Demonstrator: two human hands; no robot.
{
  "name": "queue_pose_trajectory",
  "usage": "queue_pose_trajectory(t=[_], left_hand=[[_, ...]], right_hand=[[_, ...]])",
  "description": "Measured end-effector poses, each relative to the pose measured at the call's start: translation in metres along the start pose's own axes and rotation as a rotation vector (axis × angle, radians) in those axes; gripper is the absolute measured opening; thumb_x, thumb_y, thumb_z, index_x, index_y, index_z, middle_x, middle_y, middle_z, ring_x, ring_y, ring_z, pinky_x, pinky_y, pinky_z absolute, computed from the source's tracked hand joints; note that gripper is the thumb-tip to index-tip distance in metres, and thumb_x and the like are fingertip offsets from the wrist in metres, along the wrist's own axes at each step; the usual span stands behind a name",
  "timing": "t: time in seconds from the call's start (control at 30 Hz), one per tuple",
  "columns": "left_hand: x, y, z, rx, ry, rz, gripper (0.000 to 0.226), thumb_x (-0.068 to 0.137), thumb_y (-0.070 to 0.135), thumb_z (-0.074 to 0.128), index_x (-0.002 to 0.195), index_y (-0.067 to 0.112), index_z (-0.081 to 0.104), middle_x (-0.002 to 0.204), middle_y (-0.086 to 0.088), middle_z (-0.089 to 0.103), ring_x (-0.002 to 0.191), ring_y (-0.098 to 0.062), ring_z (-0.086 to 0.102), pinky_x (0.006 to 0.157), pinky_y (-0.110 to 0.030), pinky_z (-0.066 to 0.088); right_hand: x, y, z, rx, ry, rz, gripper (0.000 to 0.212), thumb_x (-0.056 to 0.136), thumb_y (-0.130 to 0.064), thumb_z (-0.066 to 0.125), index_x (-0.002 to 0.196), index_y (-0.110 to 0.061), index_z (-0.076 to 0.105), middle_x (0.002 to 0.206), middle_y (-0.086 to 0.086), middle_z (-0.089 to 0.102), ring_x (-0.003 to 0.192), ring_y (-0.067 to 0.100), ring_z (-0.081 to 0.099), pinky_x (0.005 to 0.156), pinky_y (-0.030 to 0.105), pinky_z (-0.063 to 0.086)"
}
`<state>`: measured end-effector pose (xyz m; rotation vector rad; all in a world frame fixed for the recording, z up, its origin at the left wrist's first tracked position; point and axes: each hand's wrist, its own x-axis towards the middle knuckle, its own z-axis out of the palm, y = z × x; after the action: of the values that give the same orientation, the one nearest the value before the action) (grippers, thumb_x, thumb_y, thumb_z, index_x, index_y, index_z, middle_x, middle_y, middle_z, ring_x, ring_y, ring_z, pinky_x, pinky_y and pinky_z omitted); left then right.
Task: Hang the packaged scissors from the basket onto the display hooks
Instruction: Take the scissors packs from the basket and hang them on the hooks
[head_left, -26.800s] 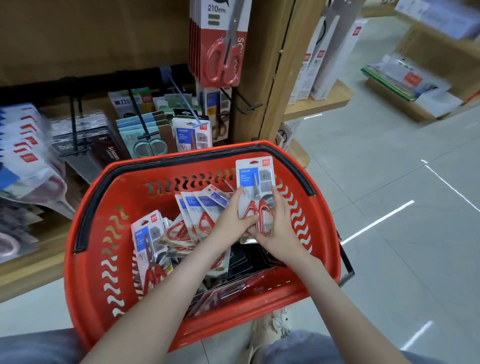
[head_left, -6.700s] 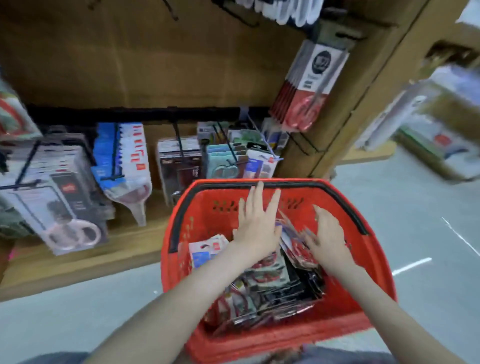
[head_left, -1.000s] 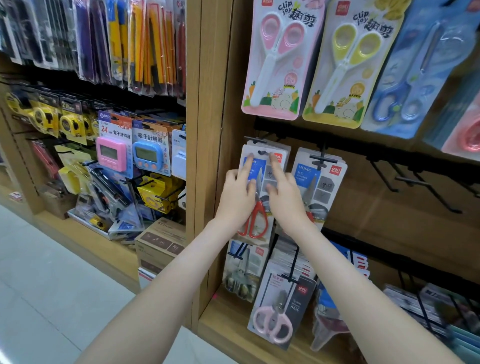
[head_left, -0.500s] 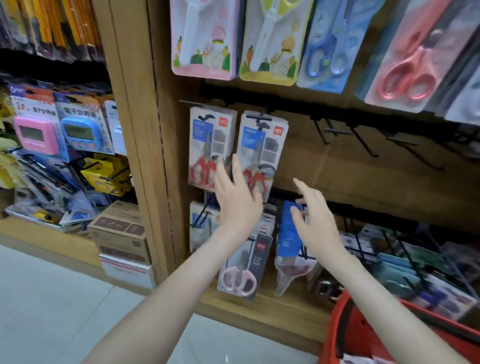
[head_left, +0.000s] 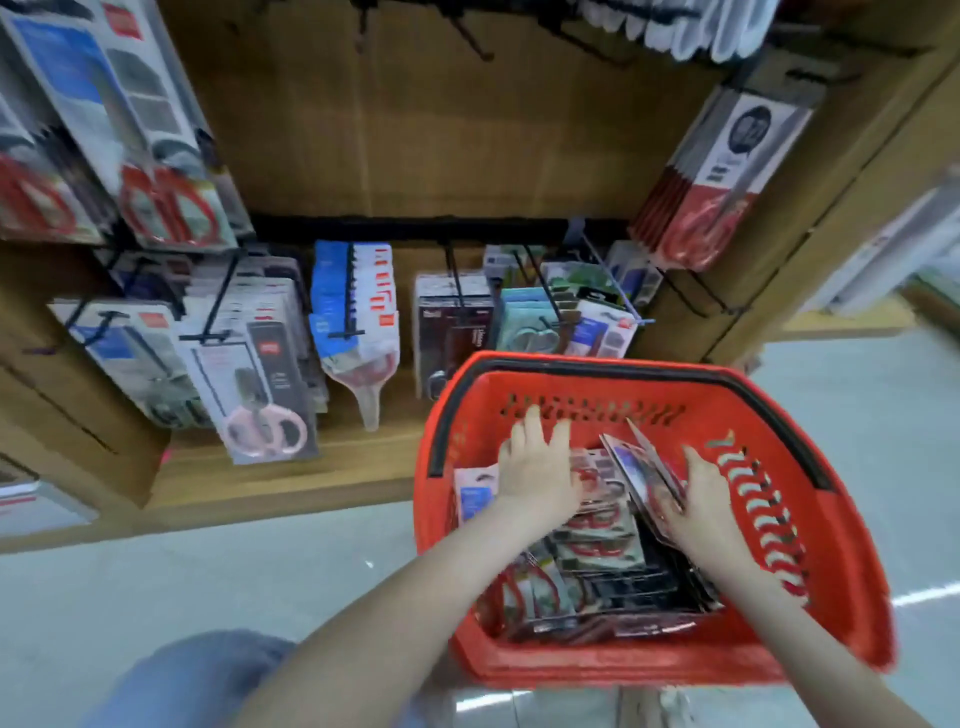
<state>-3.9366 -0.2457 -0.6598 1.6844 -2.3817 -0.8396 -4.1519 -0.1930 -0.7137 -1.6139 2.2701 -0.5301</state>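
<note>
Head view, and both hands are down in the basket (head_left: 852, 561) among the scissors packs (head_left: 602, 551), which lie piled flat and overlapping across its floor, red handles showing through the clear fronts. Left hand (head_left: 537, 470) lies palm down on the pile near the far wall, fingers spread and gripping nothing. Right hand (head_left: 698, 512) is at the right side of the pile, fingers against a few packs (head_left: 647, 467) that stand tilted up on edge, fanned apart from the flat ones; motion blur hides whether it pinches them or only props them, so I cannot tell. One blue-and-white pack (head_left: 470, 491) lies at the left edge of the pile, just beside the left wrist. The basket is red with a black handle (head_left: 613, 368) folded along its far rim, and it sits on the pale floor (head_left: 182, 582) right in front of the wooden shelf (head_left: 280, 467). Above that shelf, hooks (head_left: 550, 291) on a black rail carry rows of hanging packs, among them a pack of pink scissors (head_left: 262, 384) at the left and a blue-and-white stack (head_left: 356, 306) near the middle. Higher up on the right hangs a grey-and-red stack (head_left: 722, 171). A blue-clad knee (head_left: 192, 675) shows at the bottom left.
</note>
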Motion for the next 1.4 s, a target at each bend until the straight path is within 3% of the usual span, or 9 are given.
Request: queue_pose_trajectory(t=[0.2,0.4,0.53,0.7,0.87,1.03,1.17,1.3,1.4], left_hand=[[0.008,-0.013,0.084,0.041,-0.26,-0.256,0.077,0.098,0.057,0.034,0.153,0.032,-0.014,0.157,-0.011,-0.03,0.147,-0.034,-0.019,0.118,-0.053,0.0],[0.027,-0.01,0.097,0.077,-0.091,-0.201,0.062,0.099,0.058,0.019,0.155,0.035,0.004,0.161,-0.011,-0.016,0.146,-0.03,-0.023,0.117,-0.048,-0.015],[0.032,-0.02,0.104,0.154,-0.215,-0.013,0.061,0.099,0.059,0.018,0.155,0.035,0.006,0.164,-0.002,-0.004,0.149,-0.021,-0.016,0.111,-0.051,-0.023],[0.019,-0.031,0.11,0.18,-0.37,0.075,0.067,0.099,0.057,0.029,0.153,0.038,-0.006,0.162,-0.009,-0.012,0.148,-0.022,-0.02,0.107,-0.051,-0.029],[0.018,-0.02,0.105,-0.251,-0.256,-0.06,0.053,0.1,0.037,0.04,0.148,0.036,0.016,0.158,0.001,0.009,0.149,-0.017,-0.001,0.116,-0.045,-0.021],[0.028,-0.007,0.128,-0.435,-0.233,-0.179,0.073,0.101,0.04,0.039,0.152,0.033,-0.013,0.161,0.001,-0.018,0.148,-0.017,-0.018,0.117,-0.045,-0.019],[0.03,0.005,0.118,-0.872,-0.061,-0.111,0.078,0.096,0.022,0.056,0.152,0.029,0.002,0.16,-0.001,0.009,0.147,-0.013,0.014,0.12,-0.037,0.016],[0.031,0.015,0.083,-1.121,0.126,-0.272,0.076,0.096,0.014,0.057,0.152,0.022,0.006,0.154,-0.004,0.024,0.138,-0.015,0.031,0.117,-0.04,0.028],[0.033,0.016,0.062,-1.207,0.053,-0.34,0.074,0.096,0.023,0.06,0.15,0.021,0.01,0.138,-0.008,0.046,0.129,-0.02,0.046,0.112,-0.04,0.034]], right_hand=[[-0.01,0.036,0.016,-0.064,-0.185,0.013,0.09,0.083,-0.055,0.055,0.148,0.001,0.025,0.145,0.023,0.04,0.133,0.038,0.038,0.11,0.039,0.026],[0.025,-0.012,0.036,0.094,-0.313,-0.086,0.062,0.101,-0.045,0.039,0.151,-0.012,0.024,0.153,0.011,0.034,0.141,0.024,0.029,0.112,0.035,0.024],[0.039,-0.015,0.058,0.033,-0.428,-0.014,0.062,0.102,-0.048,0.031,0.153,-0.014,0.021,0.156,0.013,0.029,0.143,0.03,0.026,0.115,0.043,0.023],[0.022,-0.002,0.07,-0.113,-0.661,-0.022,0.063,0.102,-0.051,0.018,0.155,-0.026,-0.002,0.162,0.002,-0.004,0.149,0.024,-0.01,0.12,0.042,-0.004],[0.005,0.002,0.047,0.023,-0.779,-0.058,0.071,0.102,-0.038,0.035,0.152,-0.032,-0.015,0.161,0.004,-0.015,0.146,0.013,-0.022,0.117,0.038,-0.009],[-0.002,0.001,0.038,0.747,-0.698,0.07,0.101,0.09,0.0,0.059,0.149,-0.048,-0.008,0.159,-0.02,0.002,0.14,-0.01,0.013,0.112,0.026,0.029],[0.005,-0.003,0.021,0.946,-0.542,0.149,0.101,0.081,0.021,0.051,0.149,-0.046,0.017,0.144,-0.011,0.039,0.12,0.008,0.056,0.087,0.027,0.052],[0.01,-0.005,-0.009,1.112,-0.436,0.161,0.092,0.078,0.027,0.046,0.147,-0.033,0.035,0.139,-0.002,0.053,0.121,0.024,0.058,0.099,0.046,0.048],[0.004,-0.014,-0.03,1.232,-0.435,0.12,0.086,0.081,0.028,0.04,0.143,-0.03,0.038,0.129,-0.005,0.062,0.114,0.025,0.061,0.092,0.045,0.051]])
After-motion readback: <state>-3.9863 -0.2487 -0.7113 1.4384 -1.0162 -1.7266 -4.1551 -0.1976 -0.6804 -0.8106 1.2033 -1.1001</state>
